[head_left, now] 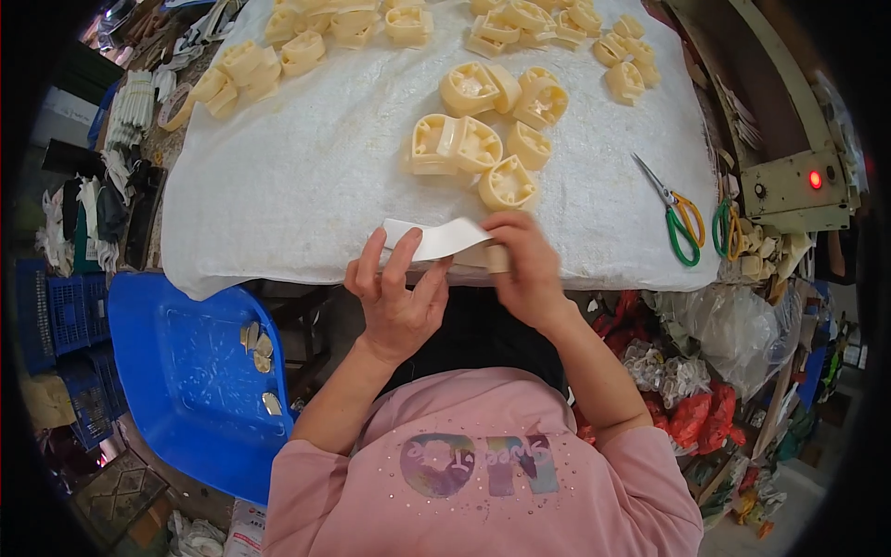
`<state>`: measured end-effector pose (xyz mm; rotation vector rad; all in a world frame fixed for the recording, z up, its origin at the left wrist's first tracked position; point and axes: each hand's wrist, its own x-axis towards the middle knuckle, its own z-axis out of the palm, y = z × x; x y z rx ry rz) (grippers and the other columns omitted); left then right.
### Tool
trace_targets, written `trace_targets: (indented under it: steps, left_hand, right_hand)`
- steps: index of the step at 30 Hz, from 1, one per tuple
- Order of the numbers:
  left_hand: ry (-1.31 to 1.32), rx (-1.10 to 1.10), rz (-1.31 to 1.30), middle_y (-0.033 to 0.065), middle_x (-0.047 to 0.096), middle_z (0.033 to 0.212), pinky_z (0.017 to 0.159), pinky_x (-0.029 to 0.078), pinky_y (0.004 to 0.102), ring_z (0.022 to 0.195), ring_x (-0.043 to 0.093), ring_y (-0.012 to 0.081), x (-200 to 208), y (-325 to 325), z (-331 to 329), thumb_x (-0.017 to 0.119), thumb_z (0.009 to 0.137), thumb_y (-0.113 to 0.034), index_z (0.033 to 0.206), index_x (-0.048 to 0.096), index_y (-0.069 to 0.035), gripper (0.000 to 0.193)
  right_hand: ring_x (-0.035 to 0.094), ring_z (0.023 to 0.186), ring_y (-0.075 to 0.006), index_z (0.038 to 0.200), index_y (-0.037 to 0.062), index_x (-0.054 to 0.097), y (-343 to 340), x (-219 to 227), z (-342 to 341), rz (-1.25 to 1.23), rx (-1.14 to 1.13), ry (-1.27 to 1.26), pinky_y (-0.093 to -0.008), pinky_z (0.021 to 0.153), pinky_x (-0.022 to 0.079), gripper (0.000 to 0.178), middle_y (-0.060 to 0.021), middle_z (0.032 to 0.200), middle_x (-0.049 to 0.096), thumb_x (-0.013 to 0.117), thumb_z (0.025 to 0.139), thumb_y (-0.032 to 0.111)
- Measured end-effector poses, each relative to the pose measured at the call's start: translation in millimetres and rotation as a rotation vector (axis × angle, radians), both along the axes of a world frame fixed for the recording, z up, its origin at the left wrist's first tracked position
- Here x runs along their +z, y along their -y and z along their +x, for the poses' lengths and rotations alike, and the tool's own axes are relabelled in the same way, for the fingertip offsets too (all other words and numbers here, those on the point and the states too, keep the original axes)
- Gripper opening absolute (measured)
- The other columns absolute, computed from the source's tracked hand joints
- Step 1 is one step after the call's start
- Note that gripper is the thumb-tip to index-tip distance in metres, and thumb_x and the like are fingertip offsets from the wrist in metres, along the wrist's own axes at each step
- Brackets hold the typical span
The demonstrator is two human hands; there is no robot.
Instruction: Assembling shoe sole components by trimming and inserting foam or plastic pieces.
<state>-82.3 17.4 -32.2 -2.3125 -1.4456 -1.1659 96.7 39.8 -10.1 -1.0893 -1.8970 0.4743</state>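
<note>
White strip (432, 239), one: held on the near side and to the left of the front cream moulding (510, 183), long axis running left to right in a shallow wave, its left end pointing away from that moulding. Left hand (399, 311) pinching the left portion; right hand (527, 265), blurred, curled around the right end. Step in hand, by judgement: manipulating the strip; next move probably calls for straightening it under light tension.

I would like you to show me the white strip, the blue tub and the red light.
White strip (449, 239): head view, on its upper face.
Blue tub (204, 385): head view, on its bare inner bottom.
Red light (815, 179): head view, centre of its glow.
</note>
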Motion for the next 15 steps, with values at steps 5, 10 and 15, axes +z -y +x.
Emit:
trace_targets:
  steps: [5, 10, 15]
  left_hand:
    - [-0.034, -0.006, -0.003, 0.008, 0.048, 0.124, 0.091, 0.029, 0.0432, 0.122, 0.034, 0.0342, 7, -2, 3, 0.073, 0.064, -0.007, 0.083, 0.069, -0.019, 0.023]
    - [-0.029, -0.052, -0.202, 0.0114, 0.048, 0.119, 0.093, 0.028, 0.0432, 0.12, 0.036, 0.034, 23, -9, 2, 0.076, 0.06, -0.006, 0.083, 0.067, -0.016, 0.026]
    - [0.085, 0.022, -0.286, 0.02, 0.038, 0.125, 0.098, 0.026, 0.0443, 0.12, 0.034, 0.0355, 38, -5, 6, 0.077, 0.058, -0.004, 0.09, 0.066, -0.013, 0.034]
  right_hand:
    - [0.053, 0.093, -0.0158, 0.102, 0.0002, 0.049, 9, 20, 53, 0.007, -0.36, -0.578, -0.0278, 0.082, 0.043, 0.016, -0.0128, 0.109, 0.054, 0.044, 0.087, -0.003]
    - [0.052, 0.095, -0.014, 0.098, 0.0014, 0.05, 19, 49, 69, 0.045, -0.32, -0.402, -0.0252, 0.084, 0.042, 0.015, -0.014, 0.108, 0.054, 0.051, 0.084, -0.004]
    - [0.059, 0.081, -0.0242, 0.091, 0.0021, 0.051, 19, 41, 62, 0.13, -0.347, -0.214, -0.0311, 0.073, 0.047, 0.022, -0.0163, 0.095, 0.06, 0.058, 0.073, -0.009]
